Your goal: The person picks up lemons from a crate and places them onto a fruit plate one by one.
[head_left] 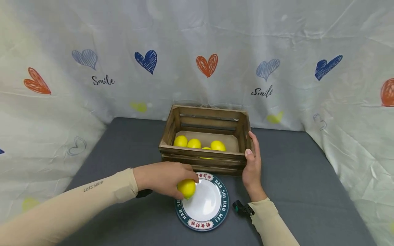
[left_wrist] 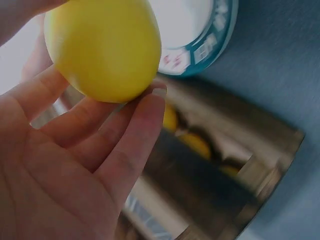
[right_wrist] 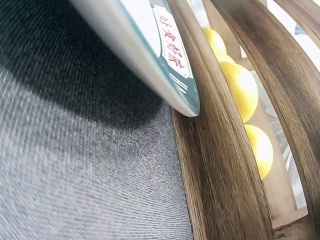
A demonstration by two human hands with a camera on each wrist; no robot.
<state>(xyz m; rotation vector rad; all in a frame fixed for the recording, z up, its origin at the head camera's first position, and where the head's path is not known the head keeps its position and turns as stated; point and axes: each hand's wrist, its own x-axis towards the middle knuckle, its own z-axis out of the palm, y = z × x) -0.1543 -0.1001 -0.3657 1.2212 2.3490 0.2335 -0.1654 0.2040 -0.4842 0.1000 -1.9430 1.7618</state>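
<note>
My left hand holds a yellow lemon over the left side of a round plate with a white middle and a dark green lettered rim. In the left wrist view the lemon sits between thumb and fingertips. Behind the plate stands a slatted wooden crate with several lemons lying along its front inside. My right hand rests on the crate's right end, its thumb at the front corner and its fingers along the side. The right wrist view shows the plate's edge close to the crate's front slat.
A dark grey cloth covers the table. Behind and at both sides hangs a white curtain printed with hearts and the word "Smile"; the crate's back stands close to it.
</note>
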